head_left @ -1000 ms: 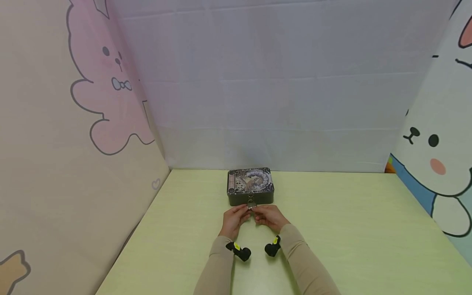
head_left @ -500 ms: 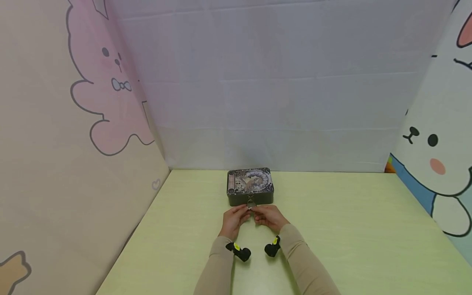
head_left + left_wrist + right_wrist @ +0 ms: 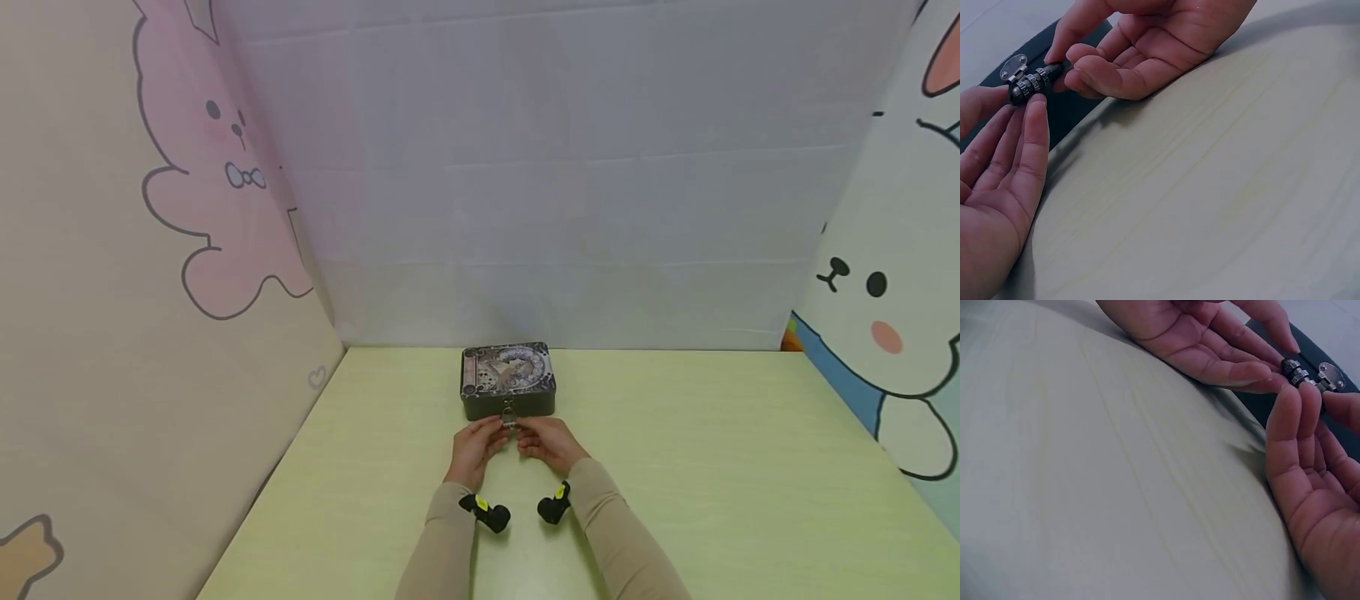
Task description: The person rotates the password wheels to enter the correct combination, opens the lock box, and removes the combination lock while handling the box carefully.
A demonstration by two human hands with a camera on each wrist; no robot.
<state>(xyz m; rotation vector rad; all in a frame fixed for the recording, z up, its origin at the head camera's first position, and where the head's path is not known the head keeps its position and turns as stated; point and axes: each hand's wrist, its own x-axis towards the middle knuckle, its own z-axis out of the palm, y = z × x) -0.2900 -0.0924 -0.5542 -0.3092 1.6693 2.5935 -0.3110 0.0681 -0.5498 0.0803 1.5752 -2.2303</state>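
A dark patterned tin box (image 3: 508,368) sits on the table with its front facing me. From the metal clasp (image 3: 1014,67) on its front hangs a small combination padlock (image 3: 1034,84), its numbered dials turned up toward me. My left hand (image 3: 471,452) pinches one end of the padlock between thumb and fingers. At the other end, my right hand (image 3: 552,442) pinches it with thumb and fingertips. The right wrist view shows the fingertips of both hands close together around the dials, partly hiding the padlock. The remaining fingers of each hand are loosely bent beneath.
The pale yellow-green table (image 3: 712,467) extends to both sides of the box. A white curtain (image 3: 570,208) hangs behind it, and cartoon-printed panels stand left and right. A black wrist camera (image 3: 487,512) is strapped to each sleeved forearm.
The right fingertips have shifted slightly right, off the padlock's front, so more of its face shows. The left hand and the tin box stay essentially in place.
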